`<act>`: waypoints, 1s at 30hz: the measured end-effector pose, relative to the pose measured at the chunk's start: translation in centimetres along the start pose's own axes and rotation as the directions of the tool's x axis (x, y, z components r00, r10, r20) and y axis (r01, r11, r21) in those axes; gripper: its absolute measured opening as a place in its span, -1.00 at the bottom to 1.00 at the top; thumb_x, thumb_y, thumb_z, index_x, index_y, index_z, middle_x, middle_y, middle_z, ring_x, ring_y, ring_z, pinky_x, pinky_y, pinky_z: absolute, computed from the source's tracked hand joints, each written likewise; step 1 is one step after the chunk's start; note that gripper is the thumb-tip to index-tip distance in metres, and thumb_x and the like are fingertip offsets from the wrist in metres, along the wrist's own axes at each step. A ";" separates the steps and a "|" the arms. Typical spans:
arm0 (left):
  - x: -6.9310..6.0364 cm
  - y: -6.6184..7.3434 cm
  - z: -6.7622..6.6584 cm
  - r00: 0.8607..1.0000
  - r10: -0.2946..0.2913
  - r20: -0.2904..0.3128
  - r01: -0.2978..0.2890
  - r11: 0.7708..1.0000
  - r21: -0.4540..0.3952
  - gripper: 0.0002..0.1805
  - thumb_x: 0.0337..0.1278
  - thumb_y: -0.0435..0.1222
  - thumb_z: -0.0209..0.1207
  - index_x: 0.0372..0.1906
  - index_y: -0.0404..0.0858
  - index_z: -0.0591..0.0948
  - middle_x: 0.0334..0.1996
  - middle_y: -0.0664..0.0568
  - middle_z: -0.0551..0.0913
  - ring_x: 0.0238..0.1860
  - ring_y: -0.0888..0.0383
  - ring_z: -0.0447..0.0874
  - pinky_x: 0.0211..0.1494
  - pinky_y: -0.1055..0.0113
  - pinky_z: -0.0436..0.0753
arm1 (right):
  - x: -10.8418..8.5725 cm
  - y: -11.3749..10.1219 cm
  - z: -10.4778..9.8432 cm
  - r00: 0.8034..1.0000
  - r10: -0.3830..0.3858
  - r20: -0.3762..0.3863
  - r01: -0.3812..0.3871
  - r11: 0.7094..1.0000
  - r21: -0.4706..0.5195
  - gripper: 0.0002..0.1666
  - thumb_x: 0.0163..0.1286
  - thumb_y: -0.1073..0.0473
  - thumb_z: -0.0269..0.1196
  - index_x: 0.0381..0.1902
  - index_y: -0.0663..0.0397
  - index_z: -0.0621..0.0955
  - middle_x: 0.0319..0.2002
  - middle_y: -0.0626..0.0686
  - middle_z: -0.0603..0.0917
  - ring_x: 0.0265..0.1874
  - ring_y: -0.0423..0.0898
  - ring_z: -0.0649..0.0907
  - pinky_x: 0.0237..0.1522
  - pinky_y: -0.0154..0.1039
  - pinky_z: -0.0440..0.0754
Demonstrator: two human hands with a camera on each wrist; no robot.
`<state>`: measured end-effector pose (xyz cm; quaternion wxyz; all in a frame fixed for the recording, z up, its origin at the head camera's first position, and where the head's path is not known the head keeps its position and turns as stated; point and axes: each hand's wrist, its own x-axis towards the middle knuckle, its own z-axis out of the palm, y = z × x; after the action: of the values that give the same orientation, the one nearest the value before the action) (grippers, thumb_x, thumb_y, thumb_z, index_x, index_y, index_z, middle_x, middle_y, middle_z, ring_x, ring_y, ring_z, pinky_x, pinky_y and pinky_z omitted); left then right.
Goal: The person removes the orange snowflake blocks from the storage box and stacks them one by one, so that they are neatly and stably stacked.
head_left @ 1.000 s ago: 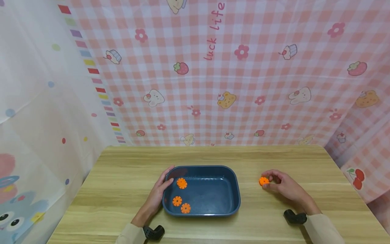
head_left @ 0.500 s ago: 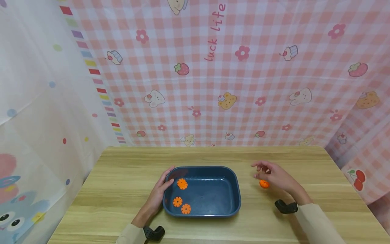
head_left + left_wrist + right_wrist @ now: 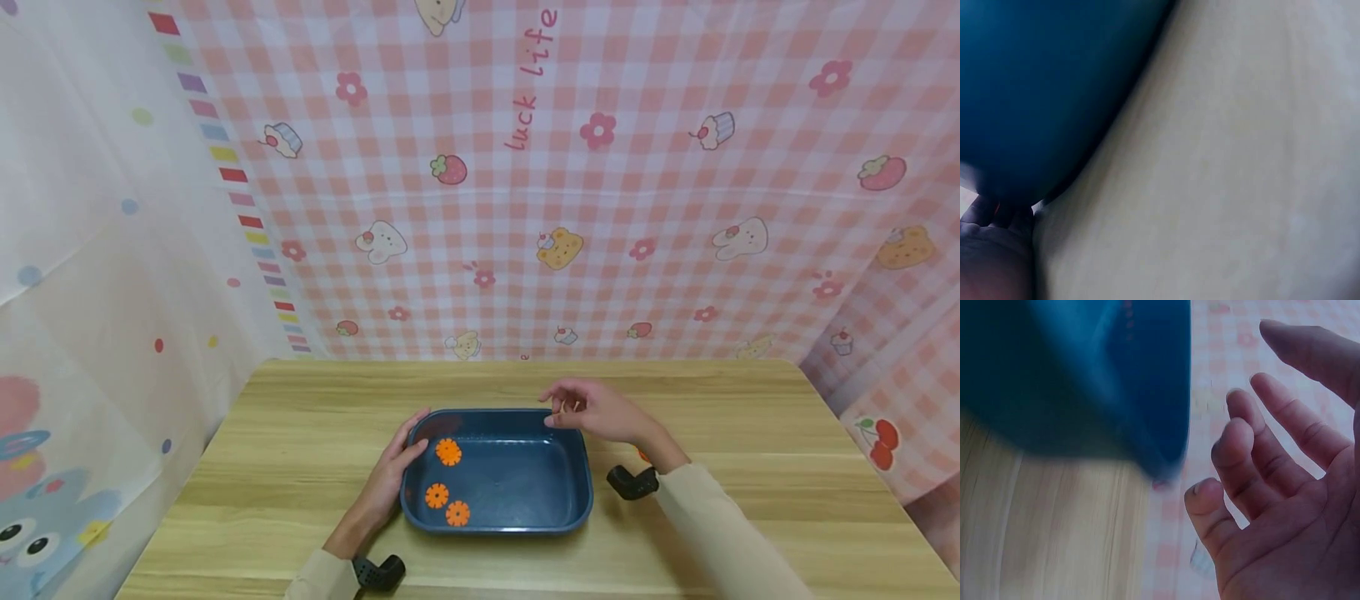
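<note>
Your left hand had the left edge of the dark-blue rectangular tray pinched up toward its far-left corner, thumb over the rim and inside, fingers along the outer wall. The left wrist view was blurred; it gave the tray's outer wall and a few of your fingers against it.

Your right hand hung above the tray's far-right corner, holding nothing. Fingers loosely bent and spread, thumb well apart from them — palm bare in the right wrist view, with a gap between your fingertips and the tray wall.

The tray lay flat on the wood-grain table, its far edge roughly parallel to the table's far edge and well short of it.

Inside the tray, all toward the left edge: one orange notched disc near the far-left corner, and two more, the second disc and third disc, close together at the near-left corner. Whether those two touched, could not tell.

A further orange piece lay off the tray's right edge — mostly hidden behind your right wrist. Beyond the table's far edge hung a pink gingham cloth.
</note>
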<state>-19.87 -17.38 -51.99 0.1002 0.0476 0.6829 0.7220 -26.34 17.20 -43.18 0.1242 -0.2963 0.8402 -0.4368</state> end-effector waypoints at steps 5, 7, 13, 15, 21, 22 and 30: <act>0.0 0.1 0.0 1.000 -0.002 0.007 0.002 1.000 -0.005 -0.42 0.53 -0.17 -0.09 0.55 -0.05 0.16 0.55 0.05 0.05 0.54 -0.01 -0.01 0.53 -0.05 0.02 | 2.3 -1.7 2.0 0.993 -0.042 0.106 0.038 0.999 0.039 -0.60 0.33 0.12 0.35 0.05 0.20 0.61 -0.30 0.00 0.62 -0.38 -0.08 0.58 -0.34 -0.29 0.55; 0.0 0.1 0.0 1.000 0.001 0.003 -0.001 1.000 -0.012 -0.43 0.53 -0.18 -0.09 0.55 -0.05 0.17 0.55 0.05 0.06 0.53 -0.02 0.00 0.53 -0.05 0.01 | 3.0 -2.3 2.9 0.988 -0.045 0.151 0.039 0.998 0.042 -0.64 0.34 0.13 0.34 0.04 0.14 0.62 -0.30 -0.01 0.61 -0.37 -0.10 0.58 -0.32 -0.30 0.55; 0.0 0.1 0.0 1.000 -0.001 0.005 0.001 1.000 -0.018 -0.43 0.53 -0.18 -0.09 0.54 -0.03 0.17 0.55 0.04 0.05 0.53 -0.03 0.00 0.53 -0.08 0.00 | 4.6 -3.4 5.4 0.967 -0.050 0.250 0.041 0.998 0.042 -0.68 0.33 0.19 0.35 0.02 0.08 0.61 -0.31 -0.05 0.61 -0.43 -0.15 0.56 -0.34 -0.33 0.55; 0.1 0.1 0.0 1.000 -0.003 0.008 0.003 1.000 -0.017 -0.43 0.53 -0.17 -0.09 0.54 -0.03 0.17 0.55 0.04 0.05 0.52 -0.04 0.02 0.53 -0.06 0.02 | 5.0 -3.5 6.3 0.958 -0.040 0.285 0.027 0.998 0.048 -0.66 0.33 0.20 0.35 0.03 0.13 0.61 -0.31 -0.05 0.61 -0.45 -0.16 0.55 -0.35 -0.33 0.54; 0.0 0.1 0.0 1.000 -0.011 0.013 0.011 1.000 -0.011 -0.40 0.50 -0.12 -0.05 0.55 -0.01 0.16 0.53 0.04 0.12 0.46 0.00 0.14 0.44 0.19 0.24 | 5.8 -3.5 8.7 0.908 0.010 0.420 -0.027 0.999 0.033 -0.63 0.30 0.21 0.37 0.04 0.17 0.61 -0.33 -0.08 0.64 -0.44 -0.22 0.58 -0.35 -0.37 0.53; 0.0 0.1 0.0 1.000 -0.014 0.015 0.014 1.000 -0.012 -0.40 0.50 -0.12 -0.05 0.55 -0.01 0.16 0.53 0.05 0.12 0.46 0.01 0.16 0.42 0.25 0.28 | 5.9 -3.6 9.1 0.898 0.010 0.440 -0.028 0.999 0.034 -0.64 0.29 0.22 0.38 0.02 0.17 0.62 -0.34 -0.08 0.64 -0.45 -0.23 0.58 -0.35 -0.38 0.53; 0.1 0.2 0.1 1.000 -0.009 0.021 0.010 1.000 -0.029 -0.39 0.50 -0.14 -0.05 0.55 -0.03 0.15 0.52 0.06 0.15 0.45 0.03 0.17 0.31 0.42 0.37 | 6.4 -3.8 11.2 0.841 0.023 0.540 -0.051 0.998 0.036 -0.67 0.25 0.31 0.38 0.00 0.14 0.63 -0.39 -0.08 0.65 -0.48 -0.27 0.55 -0.34 -0.43 0.49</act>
<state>-19.93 -17.29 -51.81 0.1115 0.0504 0.6714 0.7309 -24.73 4.27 -46.35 0.3710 -0.3878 0.7660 -0.3538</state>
